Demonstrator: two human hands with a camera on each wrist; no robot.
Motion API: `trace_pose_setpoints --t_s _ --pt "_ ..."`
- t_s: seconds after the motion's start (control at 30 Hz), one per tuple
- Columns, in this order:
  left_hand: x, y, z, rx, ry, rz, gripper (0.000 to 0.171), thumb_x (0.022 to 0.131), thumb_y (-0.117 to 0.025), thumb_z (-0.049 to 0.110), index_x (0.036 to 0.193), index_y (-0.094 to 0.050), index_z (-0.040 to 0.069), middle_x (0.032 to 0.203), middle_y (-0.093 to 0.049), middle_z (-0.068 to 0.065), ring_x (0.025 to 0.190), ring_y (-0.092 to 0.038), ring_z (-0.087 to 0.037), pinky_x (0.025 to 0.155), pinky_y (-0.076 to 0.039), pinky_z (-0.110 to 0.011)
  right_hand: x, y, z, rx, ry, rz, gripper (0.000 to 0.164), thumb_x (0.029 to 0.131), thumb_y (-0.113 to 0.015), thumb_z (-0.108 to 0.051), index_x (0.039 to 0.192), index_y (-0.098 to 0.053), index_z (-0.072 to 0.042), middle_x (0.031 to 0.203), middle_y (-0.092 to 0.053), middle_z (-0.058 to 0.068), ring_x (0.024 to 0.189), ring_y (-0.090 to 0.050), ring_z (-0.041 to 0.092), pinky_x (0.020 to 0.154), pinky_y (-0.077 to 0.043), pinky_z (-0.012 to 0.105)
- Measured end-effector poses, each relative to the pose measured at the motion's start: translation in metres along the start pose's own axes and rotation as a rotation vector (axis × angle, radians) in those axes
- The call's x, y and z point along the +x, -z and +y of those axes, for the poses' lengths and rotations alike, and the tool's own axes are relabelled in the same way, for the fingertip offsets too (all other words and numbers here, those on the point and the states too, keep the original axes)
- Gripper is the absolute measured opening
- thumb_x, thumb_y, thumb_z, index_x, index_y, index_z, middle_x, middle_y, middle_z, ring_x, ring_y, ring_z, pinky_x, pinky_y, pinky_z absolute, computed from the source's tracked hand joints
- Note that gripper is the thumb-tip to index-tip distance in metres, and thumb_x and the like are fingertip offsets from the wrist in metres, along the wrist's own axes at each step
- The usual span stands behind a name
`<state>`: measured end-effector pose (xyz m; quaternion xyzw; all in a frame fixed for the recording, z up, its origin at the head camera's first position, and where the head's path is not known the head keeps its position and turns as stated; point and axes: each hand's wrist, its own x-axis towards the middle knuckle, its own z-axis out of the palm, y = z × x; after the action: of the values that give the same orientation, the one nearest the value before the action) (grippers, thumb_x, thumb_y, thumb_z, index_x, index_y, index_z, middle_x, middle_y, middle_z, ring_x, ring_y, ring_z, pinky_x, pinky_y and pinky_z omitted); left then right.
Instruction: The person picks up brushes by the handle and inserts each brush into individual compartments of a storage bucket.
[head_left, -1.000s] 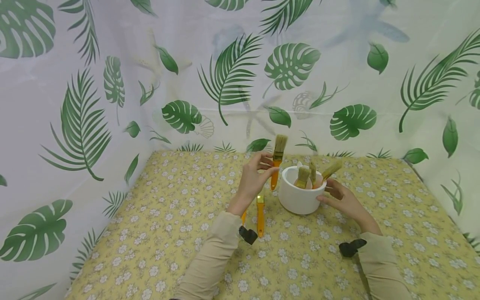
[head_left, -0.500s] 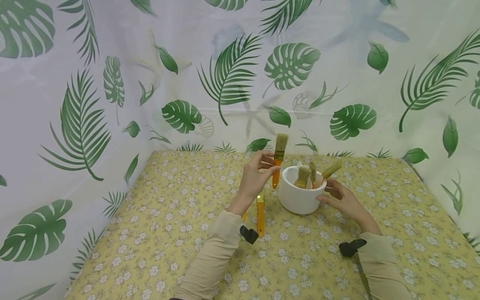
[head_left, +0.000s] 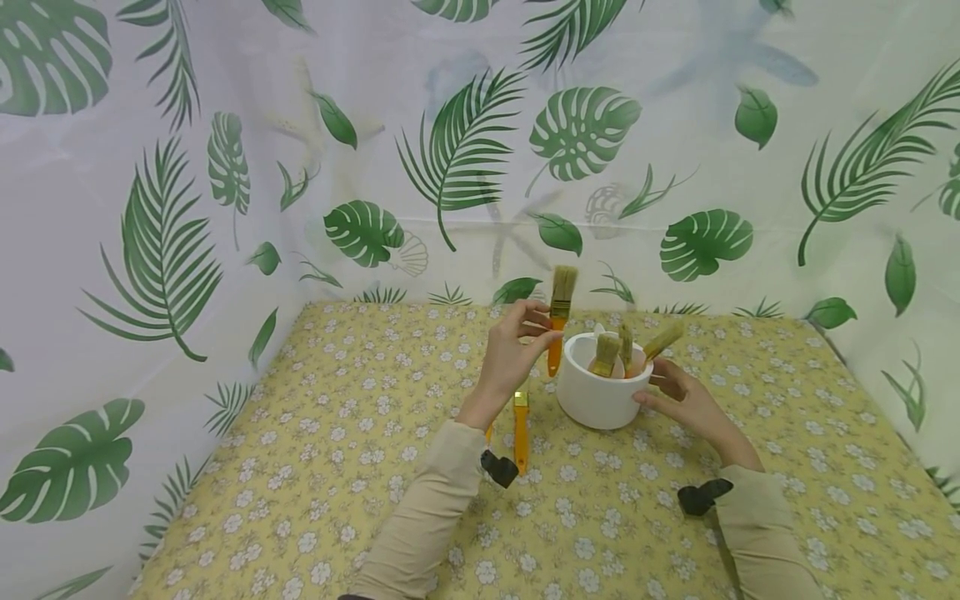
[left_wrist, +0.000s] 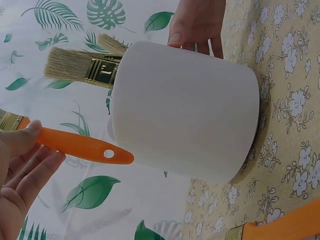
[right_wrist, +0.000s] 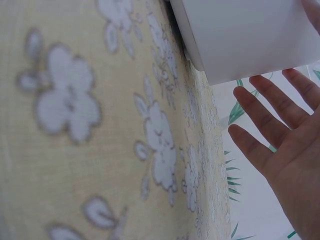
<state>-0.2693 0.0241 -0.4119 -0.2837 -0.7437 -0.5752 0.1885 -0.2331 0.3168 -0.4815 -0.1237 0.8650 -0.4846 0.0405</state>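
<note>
My left hand [head_left: 513,343] pinches a paintbrush [head_left: 558,321] by its orange handle, bristles up, just left of a white round pot [head_left: 600,400]. In the left wrist view the handle's holed end [left_wrist: 117,154] points at the pot's wall. Several brushes stand in the pot, their pale bristles [head_left: 663,340] above its rim. My right hand [head_left: 686,404] is at the pot's right side, thumb in front. In the right wrist view its fingers [right_wrist: 260,117] are spread and nearly straight, tips right at the wall.
Another orange-handled brush [head_left: 521,433] lies on the yellow flowered tablecloth [head_left: 330,467] beside my left wrist; part of one more handle [head_left: 488,433] shows behind that wrist. A leaf-patterned curtain [head_left: 480,250] hangs behind the table.
My left hand has shifted slightly right, and the brush in it has risen a little and become more upright. The right hand and the pot have stayed put.
</note>
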Motion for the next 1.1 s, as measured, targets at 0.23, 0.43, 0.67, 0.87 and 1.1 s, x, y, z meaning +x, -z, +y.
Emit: trace_pose_setpoints --t_s 0.23,0.43,0.67,0.87,1.1 --pt "0.002 -0.001 -0.001 -0.009 -0.014 0.008 0.033 0.082 -0.069 0.014 0.111 -0.055 0.01 0.094 -0.064 -0.009 0.08 -0.066 -0.016 0.074 -0.054 -0.019 0.0 0.0 -0.002 0.009 0.007 -0.006 0.079 0.091 -0.061 -0.025 0.149 -0.011 -0.005 0.146 -0.026 0.026 0.13 -0.029 0.049 0.095 -0.036 0.064" --pt "0.005 -0.003 0.003 -0.023 -0.016 0.012 0.033 0.082 -0.069 0.012 0.112 -0.055 0.006 0.097 -0.063 -0.012 0.084 -0.066 -0.021 0.076 -0.055 -0.027 0.002 0.0 0.0 0.013 0.011 -0.007 0.079 0.091 -0.061 -0.025 0.149 -0.011 -0.006 0.147 -0.026 0.026 0.13 -0.029 0.049 0.095 -0.038 0.063" --pt "0.007 -0.003 0.014 -0.01 -0.038 0.029 0.032 0.082 -0.068 0.005 0.11 -0.054 0.001 0.096 -0.063 -0.017 0.085 -0.066 -0.027 0.076 -0.055 -0.025 0.002 0.0 0.002 0.014 0.003 -0.009 0.081 0.09 -0.062 -0.026 0.149 -0.01 -0.004 0.147 -0.025 0.026 0.13 -0.029 0.049 0.095 -0.038 0.062" --pt "0.008 -0.007 0.009 -0.002 -0.022 0.037 0.031 0.082 -0.069 0.014 0.109 -0.055 0.008 0.095 -0.064 -0.01 0.085 -0.067 -0.018 0.073 -0.054 -0.018 0.002 -0.001 0.003 0.017 0.011 -0.009 0.08 0.091 -0.061 -0.025 0.148 -0.011 -0.003 0.146 -0.025 0.027 0.13 -0.029 0.049 0.095 -0.038 0.062" --pt "0.009 -0.009 0.007 -0.03 -0.013 0.038 0.031 0.083 -0.068 0.017 0.11 -0.055 0.012 0.096 -0.065 -0.007 0.085 -0.066 -0.014 0.066 -0.055 -0.019 0.001 0.0 0.003 0.014 0.017 -0.007 0.079 0.091 -0.061 -0.025 0.148 -0.01 -0.002 0.146 -0.025 0.027 0.13 -0.029 0.049 0.095 -0.038 0.063"
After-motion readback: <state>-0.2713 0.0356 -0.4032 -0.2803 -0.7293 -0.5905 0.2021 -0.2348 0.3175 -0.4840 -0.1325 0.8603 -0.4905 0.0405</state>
